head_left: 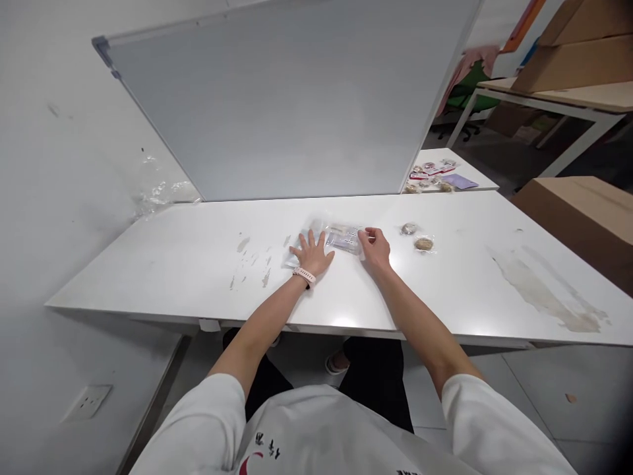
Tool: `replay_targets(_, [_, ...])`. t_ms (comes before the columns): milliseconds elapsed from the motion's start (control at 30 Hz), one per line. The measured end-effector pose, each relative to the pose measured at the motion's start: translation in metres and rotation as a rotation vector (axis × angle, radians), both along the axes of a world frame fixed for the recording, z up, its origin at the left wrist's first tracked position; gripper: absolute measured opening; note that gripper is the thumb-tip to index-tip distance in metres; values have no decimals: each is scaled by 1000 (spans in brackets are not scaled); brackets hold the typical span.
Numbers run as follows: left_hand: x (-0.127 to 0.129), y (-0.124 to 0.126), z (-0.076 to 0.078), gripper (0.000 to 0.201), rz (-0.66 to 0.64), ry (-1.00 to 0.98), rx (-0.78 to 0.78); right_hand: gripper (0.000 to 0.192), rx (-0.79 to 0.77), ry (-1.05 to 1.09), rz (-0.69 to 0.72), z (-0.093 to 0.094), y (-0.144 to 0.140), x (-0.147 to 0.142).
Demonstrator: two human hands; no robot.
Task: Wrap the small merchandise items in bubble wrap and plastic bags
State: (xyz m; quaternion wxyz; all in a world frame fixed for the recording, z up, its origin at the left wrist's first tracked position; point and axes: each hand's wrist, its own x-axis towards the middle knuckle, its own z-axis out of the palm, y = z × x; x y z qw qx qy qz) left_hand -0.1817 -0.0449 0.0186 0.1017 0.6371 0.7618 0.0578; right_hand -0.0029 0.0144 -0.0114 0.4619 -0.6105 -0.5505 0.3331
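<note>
A clear plastic bag (341, 239) with printed markings lies flat on the white table; what is inside is too unclear to name. My left hand (312, 255), a pale band at its wrist, presses down with spread fingers on the bag's left part. At the bag's right end, the fingertips of my right hand (374, 247) are pinched together on its edge. Just to the right of that hand sit two small round items in clear wrappers, a greyish one (409, 229) and a brownish one (424, 244).
A whiteboard (297, 105) stands along the back of the table (173, 264). Crumpled clear plastic (161, 194) lies at the back left. Behind the board's right side, several wrapped items and a purple packet (459, 181) rest on another surface. A cardboard box (583, 218) stands at the right.
</note>
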Motion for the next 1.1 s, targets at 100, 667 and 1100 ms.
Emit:
replay_targets(100, [-2, 10, -5, 68, 29, 28, 48, 48, -11, -4, 47, -4, 7, 0])
replay_targets(667, [-5, -40, -3, 65, -96, -69, 175, 47, 37, -19, -182, -1, -186, 59])
replay_targets(1100, [-3, -101, -3, 65, 81, -1406, 115, 29, 466, -221, 233, 40, -178, -7])
